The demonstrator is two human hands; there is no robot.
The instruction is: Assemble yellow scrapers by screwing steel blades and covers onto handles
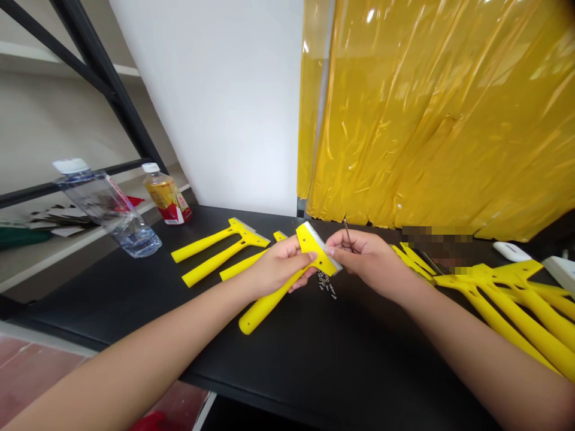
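My left hand (281, 266) is closed round a yellow scraper (269, 305) just below its wide head, with the thumb on its face. The handle slants down to the left, and a pale metal blade (318, 234) lines the head's far right edge. My right hand (366, 257) is closed, its thumb and forefinger pinched at that edge. A thin dark metal rod (347, 232) sticks up from its fingers; its lower part is hidden. Whether the fingertips also pinch a small part I cannot tell. Several small screws and nuts (324, 282) lie on the table beneath the scraper head.
More yellow scrapers (215, 261) lie at left on the black table (305, 359), and a pile of scrapers (507, 293) at right. A clear bottle (108, 206) and a drink bottle (167, 194) stand at left. Yellow plastic sheeting (431, 120) hangs behind. A white object (512, 251) lies back right.
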